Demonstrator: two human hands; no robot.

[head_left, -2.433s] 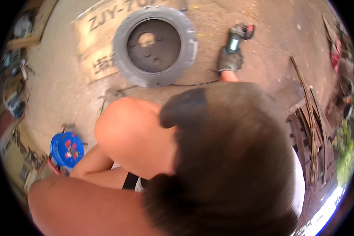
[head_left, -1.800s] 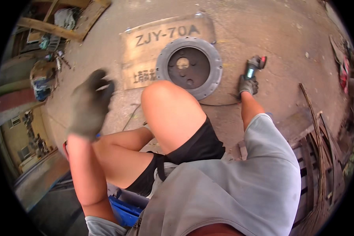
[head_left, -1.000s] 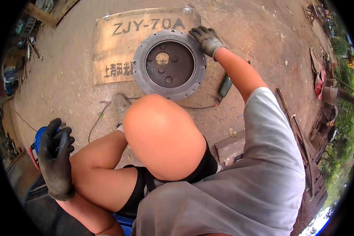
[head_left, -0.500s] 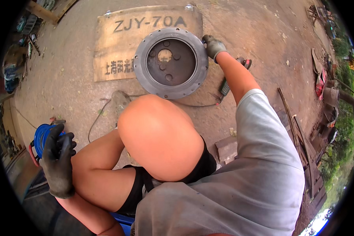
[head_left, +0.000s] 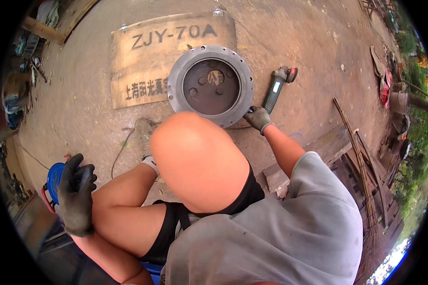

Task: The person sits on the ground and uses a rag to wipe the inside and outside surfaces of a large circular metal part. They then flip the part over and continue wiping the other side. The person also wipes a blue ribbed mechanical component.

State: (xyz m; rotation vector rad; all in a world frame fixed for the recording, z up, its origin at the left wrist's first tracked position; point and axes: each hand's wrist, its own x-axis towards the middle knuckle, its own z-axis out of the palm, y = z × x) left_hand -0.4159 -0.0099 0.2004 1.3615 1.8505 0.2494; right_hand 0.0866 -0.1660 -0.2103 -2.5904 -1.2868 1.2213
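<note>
Principal risk: the flanged metal ring point(head_left: 209, 97) has one hand on it. The right hand point(head_left: 258, 118) has its gloved fingers curled at the lower right rim; whether the grip closes on the metal cannot be told. If it slips under load, a finger could be pinched beneath the edge. Support is probably uneven, since the ring lies partly on the lower right of the plywood panel point(head_left: 142, 66) and partly on the floor point(head_left: 314, 99); a sliding panel could make it rock. The angle grinder point(head_left: 274, 92) lies just beside the right hand and could be knocked; its switch position is not discernible. The left hand point(head_left: 78, 199) is raised well apart from the ring, holding nothing, fingers loosely bent and apart.

Condition: dull grey flange, bolt holes spaced around it; recessed face darker and brownish, with several round marks and one larger off-centre opening showing the lettered panel.
</note>
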